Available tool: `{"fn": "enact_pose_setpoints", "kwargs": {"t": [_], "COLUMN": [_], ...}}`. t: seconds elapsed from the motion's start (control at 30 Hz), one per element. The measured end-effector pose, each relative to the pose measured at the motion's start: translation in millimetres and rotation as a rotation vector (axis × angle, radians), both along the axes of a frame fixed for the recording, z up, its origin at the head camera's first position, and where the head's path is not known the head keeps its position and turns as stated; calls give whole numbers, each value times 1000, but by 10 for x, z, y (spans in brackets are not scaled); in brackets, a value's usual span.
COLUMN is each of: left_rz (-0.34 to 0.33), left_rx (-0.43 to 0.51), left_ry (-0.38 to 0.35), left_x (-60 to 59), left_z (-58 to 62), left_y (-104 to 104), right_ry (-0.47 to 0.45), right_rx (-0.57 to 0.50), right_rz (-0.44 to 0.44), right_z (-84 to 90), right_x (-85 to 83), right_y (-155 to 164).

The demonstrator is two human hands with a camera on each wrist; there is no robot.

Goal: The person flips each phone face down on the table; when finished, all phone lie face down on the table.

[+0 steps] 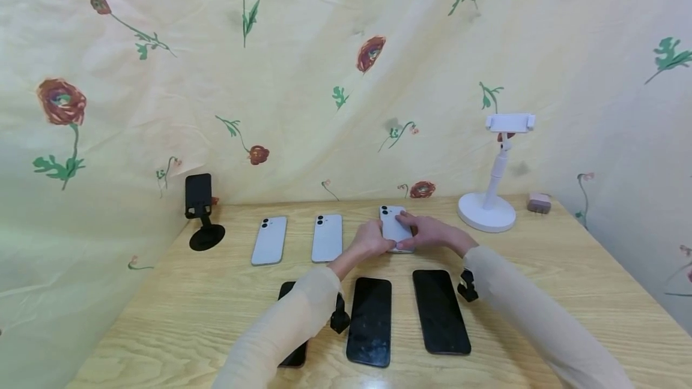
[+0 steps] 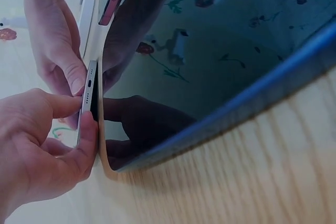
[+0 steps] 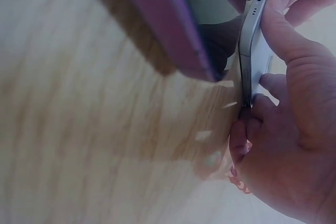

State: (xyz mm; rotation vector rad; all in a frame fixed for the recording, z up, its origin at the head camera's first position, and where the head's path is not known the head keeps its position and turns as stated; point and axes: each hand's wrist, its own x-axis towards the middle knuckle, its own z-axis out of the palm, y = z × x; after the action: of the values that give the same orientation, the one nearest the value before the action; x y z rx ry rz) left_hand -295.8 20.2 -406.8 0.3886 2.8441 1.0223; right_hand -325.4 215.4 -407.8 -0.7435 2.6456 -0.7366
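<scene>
Both hands meeting on the pale silver-white smartphone lying back-up (image 1: 395, 228), third and rightmost in the far row, just left of the white round-based phone stand (image 1: 495, 185). Left hand (image 1: 370, 241) at the phone's near left edge, fingers (image 2: 79, 145) curled and pinching the thin metal side, thumb against the bottom end by the charging port. Right hand (image 1: 432, 234) closing from the other side, fingers (image 3: 283, 30) wrapped over the back and pinching the same edge from the right. Phone's near end tipped slightly off the light wooden desk (image 1: 540, 293), judging by the wrist views, though how far off the surface is hard to tell.

Left of the stand, in the same far row: two more pale smartphones, back-up (image 1: 269, 240) (image 1: 327, 238). Farther left still, a black folding phone holder (image 1: 200, 212). Nearer than the stand, three black-screened smartphones lying face-up: one directly below the held phone (image 1: 440, 311), one to its left (image 1: 370, 321), a third partly hidden under the left sleeve (image 1: 292, 353). Just right of the stand, a small pink block (image 1: 539, 202), possibly a charger.

Step in hand, by the look of it: lifting or turning over the third pale phone. Next move likely calls for a firm two-sided pinch, raising it clear of the desk without sliding it into the dark phone just nearer.
</scene>
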Motion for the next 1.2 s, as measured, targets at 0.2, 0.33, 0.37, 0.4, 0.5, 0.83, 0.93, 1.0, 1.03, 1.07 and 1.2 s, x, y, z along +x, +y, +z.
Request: {"fn": "enact_pose_setpoints", "kwargs": {"t": [0.2, 0.33, 0.37, 0.4, 0.5, 0.83, 0.93, 1.0, 1.03, 1.07, 1.2], "left_rz": [43, 82, 90, 97, 110, -14, -111, -169, -192, -214, -258], "left_rx": [-37, -67, -75, -80, -88, -168, -202, -198, -182, -163, -101], "left_ry": [-14, -20, -20, -22, -30, 15, 61, 87, 89, 93, 102], "left_x": [24, 34, 36, 38, 57, 154, 294, 439, 522, 608, 936], "left_z": [27, 19, 18, 17, 23, 83, 195, 298, 354, 402, 559], "left_y": [-14, -21, -23, -26, -38, -180, -297, -415, -487, -569, -974], "right_ry": [2, 10, 15, 13, 13, 3, 8, 18, 30, 49, 162], "right_rx": [1, -11, -14, -15, -7, 9, 19, 28, 35, 43, 69], "right_rz": [-8, 0, 3, -2, -11, -27, -22, -25, -27, -23, -10], "right_z": [-11, -20, -24, -31, -52, -78, -62, -40, -29, -16, 31], "right_x": [-11, 5, 9, 8, 2, 1, 2, 2, 0, -1, 7], "right_y": [-46, -88, -100, -111, -142, -188, -158, -130, -115, -100, -73]}}
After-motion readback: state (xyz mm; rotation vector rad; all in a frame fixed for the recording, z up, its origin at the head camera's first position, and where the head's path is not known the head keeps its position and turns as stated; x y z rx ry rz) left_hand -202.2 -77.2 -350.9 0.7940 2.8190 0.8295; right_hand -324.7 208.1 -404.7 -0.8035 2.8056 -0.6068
